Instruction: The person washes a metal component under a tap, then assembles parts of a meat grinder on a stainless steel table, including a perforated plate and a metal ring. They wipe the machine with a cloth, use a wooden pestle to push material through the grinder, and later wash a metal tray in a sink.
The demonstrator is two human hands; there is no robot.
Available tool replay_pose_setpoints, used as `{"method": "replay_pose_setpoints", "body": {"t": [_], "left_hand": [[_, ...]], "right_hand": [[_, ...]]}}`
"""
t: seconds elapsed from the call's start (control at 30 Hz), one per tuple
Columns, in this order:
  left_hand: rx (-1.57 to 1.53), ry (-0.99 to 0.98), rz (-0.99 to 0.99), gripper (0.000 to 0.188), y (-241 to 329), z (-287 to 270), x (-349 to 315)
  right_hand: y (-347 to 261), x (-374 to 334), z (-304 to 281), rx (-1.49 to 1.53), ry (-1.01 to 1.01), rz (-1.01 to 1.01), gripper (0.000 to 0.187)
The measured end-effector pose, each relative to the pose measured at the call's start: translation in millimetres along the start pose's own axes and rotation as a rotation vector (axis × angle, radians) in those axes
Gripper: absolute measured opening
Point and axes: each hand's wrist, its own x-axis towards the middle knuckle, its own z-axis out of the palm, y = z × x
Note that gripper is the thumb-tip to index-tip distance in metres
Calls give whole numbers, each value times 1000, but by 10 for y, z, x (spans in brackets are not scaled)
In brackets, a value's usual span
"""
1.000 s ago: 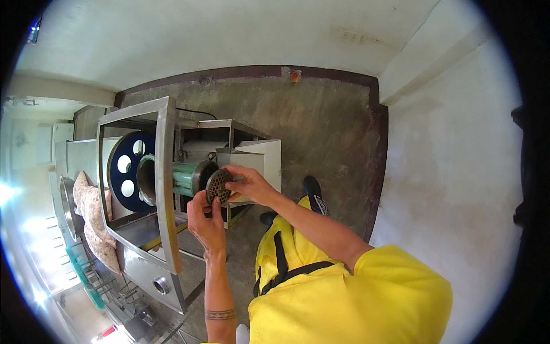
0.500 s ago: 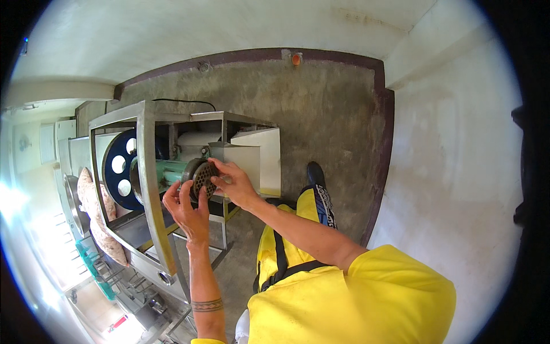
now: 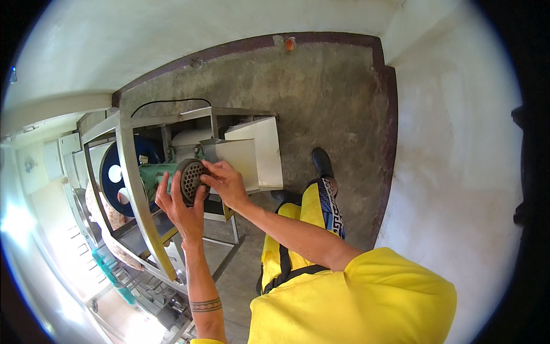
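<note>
One perforated disc point(image 3: 191, 181), dark, round, at the end of the green barrel point(image 3: 154, 173) (whether touching, cannot tell). Left hand point(image 3: 187, 214): part-open, thumb and fingers holding its rim. Right hand point(image 3: 230, 187): fingers curled, gripping its opposite edge.

The fingers of the left hand point(image 3: 182, 209) and right hand point(image 3: 225, 184) cover parts of the perforated disc's rim point(image 3: 191, 182); its rear face is turned away, so how it seats against the green tube point(image 3: 156, 172) cannot be told. The metal frame's near post point(image 3: 137, 189) blocks part of the tube and of the blue wheel point(image 3: 112, 156), and the frame also hides some of the pale speckled bag point(image 3: 123, 252). The yellow garment point(image 3: 349, 304) runs out of view at the lower edge, as does the left forearm point(image 3: 201, 281), and one dark shoe point(image 3: 285, 196) is partly concealed behind the clothing. Glare washes out the far left, where the teal objects point(image 3: 112, 276) are too small to identify.
</note>
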Motion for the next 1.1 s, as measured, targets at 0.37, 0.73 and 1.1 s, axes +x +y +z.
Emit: {"method": "replay_pose_setpoints", "body": {"t": [0.37,0.73,1.1], "left_hand": [[-25,-81,42,56,-62,130,97],[-66,-21,44,44,-128,256,76],[-39,-11,60,47,-100,270,92]], "right_hand": [[-40,111,-183,204,-55,150,27],[23,125,-166,86,-45,94,28],[-60,105,-213,104,-65,67,25]]}}
